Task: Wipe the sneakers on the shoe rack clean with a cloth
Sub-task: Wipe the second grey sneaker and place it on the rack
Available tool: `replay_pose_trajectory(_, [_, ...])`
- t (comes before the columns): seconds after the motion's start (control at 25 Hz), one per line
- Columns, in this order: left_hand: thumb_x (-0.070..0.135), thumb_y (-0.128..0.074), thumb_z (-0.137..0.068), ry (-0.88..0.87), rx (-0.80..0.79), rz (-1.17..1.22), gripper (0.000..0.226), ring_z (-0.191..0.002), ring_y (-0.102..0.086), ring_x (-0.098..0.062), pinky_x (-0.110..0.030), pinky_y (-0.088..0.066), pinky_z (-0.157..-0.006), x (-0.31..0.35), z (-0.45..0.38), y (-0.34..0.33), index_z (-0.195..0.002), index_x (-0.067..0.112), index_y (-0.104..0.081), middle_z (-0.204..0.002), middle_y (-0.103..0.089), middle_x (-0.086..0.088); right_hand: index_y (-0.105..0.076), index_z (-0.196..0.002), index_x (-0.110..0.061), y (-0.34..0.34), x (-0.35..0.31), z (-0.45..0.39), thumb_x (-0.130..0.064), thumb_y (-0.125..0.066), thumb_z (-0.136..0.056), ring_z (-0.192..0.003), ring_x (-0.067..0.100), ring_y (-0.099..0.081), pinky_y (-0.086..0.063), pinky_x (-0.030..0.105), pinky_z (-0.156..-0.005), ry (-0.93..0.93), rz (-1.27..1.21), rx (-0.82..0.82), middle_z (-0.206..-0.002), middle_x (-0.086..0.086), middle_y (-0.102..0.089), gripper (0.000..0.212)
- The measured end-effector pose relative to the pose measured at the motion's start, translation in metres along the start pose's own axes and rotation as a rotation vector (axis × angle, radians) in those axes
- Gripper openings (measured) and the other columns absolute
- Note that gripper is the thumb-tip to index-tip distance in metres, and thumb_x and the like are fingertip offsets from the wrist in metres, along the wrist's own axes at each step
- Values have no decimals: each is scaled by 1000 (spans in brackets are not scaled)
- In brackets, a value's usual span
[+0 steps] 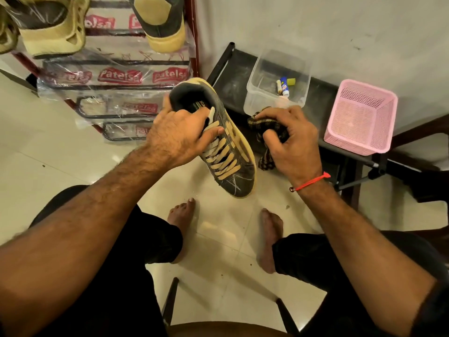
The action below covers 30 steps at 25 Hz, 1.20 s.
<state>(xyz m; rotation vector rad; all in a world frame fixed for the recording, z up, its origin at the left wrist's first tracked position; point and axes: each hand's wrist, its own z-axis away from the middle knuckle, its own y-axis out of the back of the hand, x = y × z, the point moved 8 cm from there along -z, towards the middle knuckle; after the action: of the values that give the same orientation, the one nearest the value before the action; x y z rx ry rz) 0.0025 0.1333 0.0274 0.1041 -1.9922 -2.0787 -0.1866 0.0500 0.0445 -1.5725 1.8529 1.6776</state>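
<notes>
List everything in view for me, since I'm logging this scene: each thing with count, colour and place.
held sneaker: one, dark grey with tan laces and sole, centre, above the floor
cloth: one, dark with tan stripes, right of the held sneaker
rack sneakers: at least two, grey and tan, top left on the rack
shoe rack: one, dark red frame, plastic-wrapped shelves, upper left
clear tub: one, transparent, on the black bench, holds small tubes
pink basket: one, pink mesh, right on the bench
black bench: one, black, by the wall
left hand: grips the held sneaker
right hand: grips the cloth
</notes>
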Motion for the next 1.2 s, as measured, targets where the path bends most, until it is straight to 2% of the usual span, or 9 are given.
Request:
replay_pose_trajectory(0.16, [66,-21,-100,-31,150,-229,70,-114,-67,-35,-62,1,-124,-8,-3,11,-112,13,-64,-97,-76,-11,-70,-113,-17,-13,-2,12,-12,-57,-88,-97,10,-55,-43,9,-90,-67,-30,-56,-104,4,-60,29])
replay_pose_trajectory(0.28, [76,-24,-94,143,183,42,66,-99,-69,-36,-57,-24,-121,-30,-6,5,-101,23,-64,-84,-74,-7,-62,-117,-17,-14,7,10,-20,-57,-91,-100,9,-53,-48,18,-93,-144,-22,-113,-113,4,-56,27])
replay_pose_trajectory(0.4, [80,-34,-86,426,216,427,54,-95,-64,-35,-51,-54,-88,-58,0,-5,-89,32,-58,-89,-70,-2,-54,-125,-16,-40,-18,30,-36,-54,-90,-105,17,-51,-53,26,-84,50,236,-248,-123,8,-45,40])
replay_pose_trajectory(0.52, [68,-50,-91,553,237,544,39,-92,-65,-28,-45,-55,-84,-63,3,-7,-86,31,-59,-88,-67,1,-56,-128,-16,-46,-19,31,-33,-56,-85,-113,30,-50,-59,39,-67,174,435,-302,-130,14,-47,47])
replay_pose_trajectory(0.64, [63,-53,-92,589,268,600,35,-89,-67,-26,-46,-57,-83,-63,2,-11,-82,29,-59,-87,-69,1,-62,-123,-11,-19,4,12,-15,-70,-82,-113,38,-53,-60,51,-75,39,410,-114,-124,19,-52,42])
replay_pose_trajectory(0.8, [61,-51,-94,583,278,621,36,-83,-69,-24,-47,-60,-78,-55,2,-14,-86,27,-60,-85,-70,2,-65,-120,-12,-40,-16,33,-23,-56,-84,-112,38,-56,-61,47,-70,219,406,-207,-124,18,-56,39])
replay_pose_trajectory(0.92, [59,-50,-97,561,292,590,32,-83,-68,-23,-43,-59,-77,-49,2,-12,-89,29,-60,-84,-68,4,-66,-118,-11,-14,9,9,-13,-64,-82,-109,38,-55,-59,50,-80,57,380,-58,-121,19,-57,36])
replay_pose_trajectory(1.04, [56,-50,-97,517,318,594,34,-82,-67,-23,-37,-54,-72,-39,4,-9,-92,25,-63,-81,-66,5,-66,-120,-16,-32,0,20,-10,-68,-80,-116,34,-54,-58,45,-83,132,384,-181,-124,13,-58,40])
replay_pose_trajectory(1.2, [72,-37,-86,465,379,612,50,-83,-67,-24,-51,-56,-84,-33,5,-3,-92,29,-64,-83,-69,7,-65,-121,-17,-17,6,4,-7,-70,-80,-113,30,-55,-56,45,-87,72,352,-139,-119,9,-60,43])
